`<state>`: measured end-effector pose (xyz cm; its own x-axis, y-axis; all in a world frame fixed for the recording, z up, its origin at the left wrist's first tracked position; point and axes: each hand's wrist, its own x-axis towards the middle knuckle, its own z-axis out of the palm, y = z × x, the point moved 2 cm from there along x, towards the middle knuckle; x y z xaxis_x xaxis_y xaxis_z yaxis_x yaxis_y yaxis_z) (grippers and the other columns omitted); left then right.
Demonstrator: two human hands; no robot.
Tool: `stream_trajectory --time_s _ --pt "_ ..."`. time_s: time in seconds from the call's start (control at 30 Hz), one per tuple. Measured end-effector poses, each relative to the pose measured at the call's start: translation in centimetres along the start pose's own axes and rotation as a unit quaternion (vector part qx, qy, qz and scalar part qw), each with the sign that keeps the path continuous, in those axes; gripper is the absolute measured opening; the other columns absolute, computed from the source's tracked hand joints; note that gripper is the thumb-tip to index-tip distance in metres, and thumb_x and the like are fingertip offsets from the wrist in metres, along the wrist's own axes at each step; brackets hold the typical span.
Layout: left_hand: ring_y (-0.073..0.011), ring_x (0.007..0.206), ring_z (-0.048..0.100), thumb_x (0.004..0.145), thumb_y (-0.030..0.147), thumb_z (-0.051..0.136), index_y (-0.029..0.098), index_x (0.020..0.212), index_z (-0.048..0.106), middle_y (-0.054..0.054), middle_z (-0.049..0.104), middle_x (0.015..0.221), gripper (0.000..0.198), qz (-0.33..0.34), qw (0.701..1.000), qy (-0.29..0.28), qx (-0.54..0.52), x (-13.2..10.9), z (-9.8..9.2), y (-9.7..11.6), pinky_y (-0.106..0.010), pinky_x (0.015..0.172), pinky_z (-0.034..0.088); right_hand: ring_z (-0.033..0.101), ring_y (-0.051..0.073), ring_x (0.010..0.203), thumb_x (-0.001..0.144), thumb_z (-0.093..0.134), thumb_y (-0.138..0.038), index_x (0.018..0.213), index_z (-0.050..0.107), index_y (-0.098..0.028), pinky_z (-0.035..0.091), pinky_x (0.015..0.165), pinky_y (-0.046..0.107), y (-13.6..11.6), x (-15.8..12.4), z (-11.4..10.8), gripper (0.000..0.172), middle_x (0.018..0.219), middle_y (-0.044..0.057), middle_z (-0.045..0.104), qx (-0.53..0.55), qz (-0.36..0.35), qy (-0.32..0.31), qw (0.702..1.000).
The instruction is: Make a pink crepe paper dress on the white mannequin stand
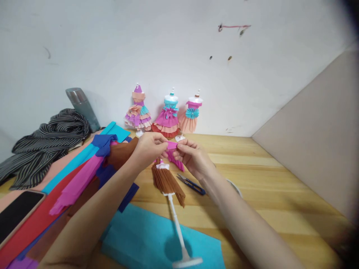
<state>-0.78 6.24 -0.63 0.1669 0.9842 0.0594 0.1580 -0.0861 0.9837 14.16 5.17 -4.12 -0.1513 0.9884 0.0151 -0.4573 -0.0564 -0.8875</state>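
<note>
Between my left hand [153, 147] and my right hand [192, 155] is a small strip of magenta crepe paper [172, 145], pinched at both ends. Pleated magenta paper [176, 160] hangs just below it; whether the two are joined I cannot tell. Under my hands a white mini dress form [176, 216] lies tilted on its stand, with pleated brown paper [166, 181] wrapped around its body. Beside my right wrist are dark-handled thread snips [192, 184], resting on the table.
Three dress forms in paper dresses [170, 116] stand by the wall. Layered coloured paper [75, 175], a phone [19, 213], a striped cloth [50, 138] and a bottle [84, 106] are at left. Turquoise paper [140, 231] lies on the wooden table [269, 194] in front.
</note>
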Motion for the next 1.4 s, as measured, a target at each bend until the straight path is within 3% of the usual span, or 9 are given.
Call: stream_trajectory --time_s 0.2,0.27,0.4,0.47,0.7,1.03,1.4 --pt "-0.0113 0.053 0.065 0.066 0.005 0.064 0.012 0.068 0.066 0.0 0.067 0.055 0.007 0.015 0.997 0.008 -0.072 -0.2 -0.2 0.4 -0.019 0.053 0.053 0.064 0.01 0.052 0.058 0.086 -0.029 0.065 0.065 -0.018 0.052 0.052 0.019 -0.5 -0.4 0.2 0.025 0.058 -0.001 0.07 -0.023 -0.081 0.026 0.996" --pt "-0.0104 0.057 0.065 0.065 0.009 0.069 0.011 0.07 0.068 -0.001 0.07 0.062 0.005 0.025 0.995 -0.014 -0.095 -0.3 -0.3 0.7 -0.02 0.057 0.053 0.064 0.009 0.054 0.058 0.085 -0.028 0.065 0.065 -0.017 0.051 0.053 0.018 -0.9 -0.6 0.4 0.024 0.057 -0.001 0.069 -0.027 -0.1 0.033 0.994" --pt "-0.0141 0.068 0.069 0.062 0.018 0.079 0.012 0.08 0.071 -0.004 0.074 0.073 0.02 0.049 0.984 -0.085 -0.146 -0.8 -0.1 1.0 -0.025 0.066 0.055 0.063 0.01 0.053 0.059 0.083 -0.027 0.066 0.065 -0.017 0.05 0.052 0.019 -1.3 -1.0 0.7 0.022 0.055 -0.002 0.068 -0.029 -0.111 0.033 0.993" --pt "-0.0157 0.071 0.07 0.06 0.018 0.081 0.012 0.08 0.072 -0.005 0.075 0.075 0.023 0.058 0.98 -0.095 -0.165 -0.9 0.1 1.0 -0.027 0.07 0.055 0.062 0.01 0.052 0.061 0.082 -0.026 0.066 0.064 -0.018 0.05 0.052 0.021 -1.4 -1.1 0.7 0.02 0.056 -0.002 0.068 -0.037 -0.123 0.032 0.991" --pt "-0.0108 0.056 0.061 0.055 0.016 0.081 0.014 0.061 0.069 0.0 0.068 0.058 0.014 0.113 0.977 0.045 -0.173 -0.9 0.4 0.8 -0.022 0.057 0.049 0.059 0.01 0.056 0.061 0.08 -0.023 0.065 0.068 -0.018 0.047 0.056 0.023 -1.6 -1.4 0.8 0.013 0.059 -0.002 0.067 -0.07 -0.167 0.051 0.982" --pt "-0.0101 0.057 0.06 0.055 0.015 0.081 0.016 0.061 0.069 0.001 0.068 0.059 0.013 0.13 0.957 0.07 -0.248 -2.2 1.5 1.5 -0.022 0.059 0.05 0.055 0.011 0.058 0.061 0.078 -0.018 0.062 0.072 -0.02 0.044 0.056 0.025 -2.2 -2.2 1.3 0.007 0.066 -0.001 0.066 -0.081 -0.229 0.08 0.967" --pt "-0.0131 0.066 0.065 0.058 0.013 0.079 0.017 0.068 0.072 0.0 0.072 0.068 0.012 0.159 0.96 0.109 -0.202 -3.0 1.6 2.1 -0.025 0.065 0.054 0.053 0.01 0.053 0.059 0.076 -0.019 0.06 0.066 -0.018 0.044 0.055 0.026 -2.7 -3.0 1.8 0.011 0.06 -0.002 0.063 -0.069 -0.203 0.092 0.972"
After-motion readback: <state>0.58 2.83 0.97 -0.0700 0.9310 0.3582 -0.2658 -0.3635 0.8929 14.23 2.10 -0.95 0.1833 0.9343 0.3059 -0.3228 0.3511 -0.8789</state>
